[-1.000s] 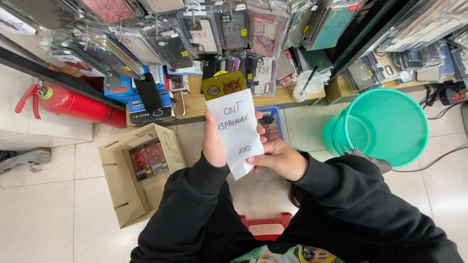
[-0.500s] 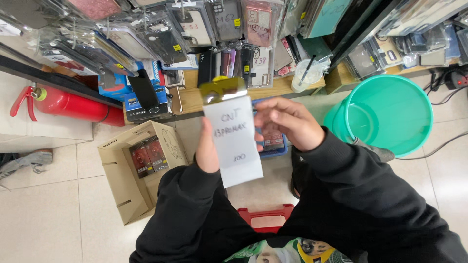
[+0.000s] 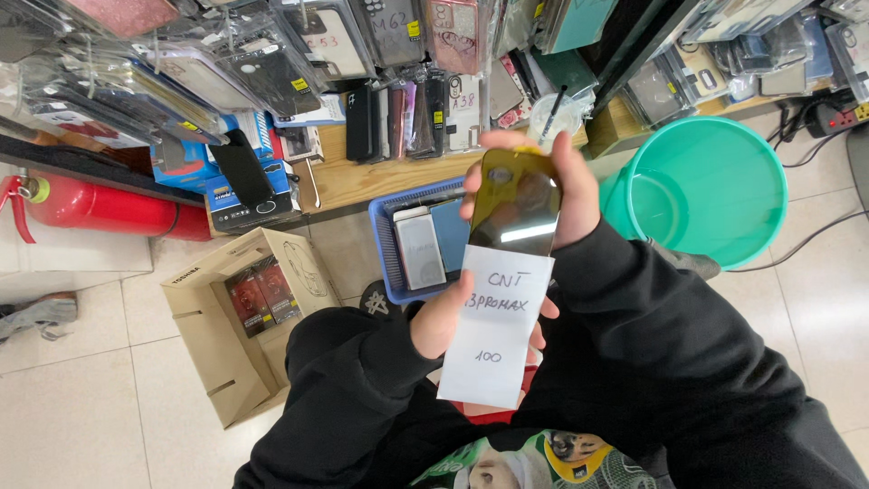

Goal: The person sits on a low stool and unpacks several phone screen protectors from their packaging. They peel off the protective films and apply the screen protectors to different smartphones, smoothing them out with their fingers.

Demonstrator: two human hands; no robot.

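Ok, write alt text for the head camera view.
Two black-sleeved hands hold a white paper sleeve with a dark glossy phone case sliding out its top: left hand on the sleeve, right hand on the case. Below lie a blue basket, a cardboard box and a green bucket.

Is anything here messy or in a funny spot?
The red fire extinguisher lies on its side on the floor instead of standing. The cardboard box sits askew with its flaps open. The glossy phone case, half out of its white sleeve, looks undamaged.
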